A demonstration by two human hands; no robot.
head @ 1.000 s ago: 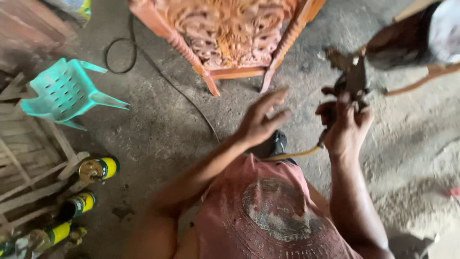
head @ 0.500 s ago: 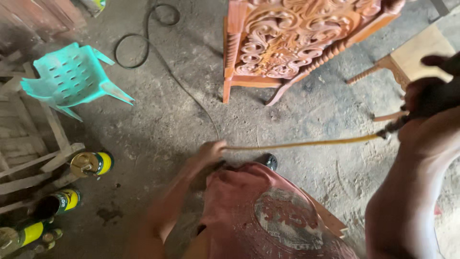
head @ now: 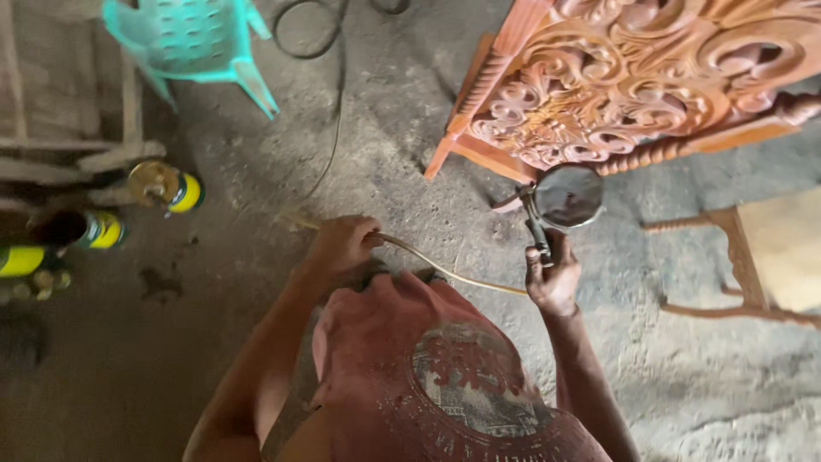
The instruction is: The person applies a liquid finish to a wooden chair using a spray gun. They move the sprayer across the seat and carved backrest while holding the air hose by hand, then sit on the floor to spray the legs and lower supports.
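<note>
— What has each of the hands got?

— The right hand (head: 552, 278) is closed around the handle of a spray gun (head: 560, 205), its round cup held up just below the carved wooden panel (head: 633, 81). The left hand (head: 342, 244) is closed on the thin yellowish hose (head: 445, 267) that runs across to the gun.

— How far along does the work look?

— Hard to judge. The carving is an even orange-brown — I can't tell whether any coat is on it. The cans (head: 167, 186) lie well off to the left on the concrete floor (head: 359, 145), near a green plastic chair (head: 192, 43).
</note>
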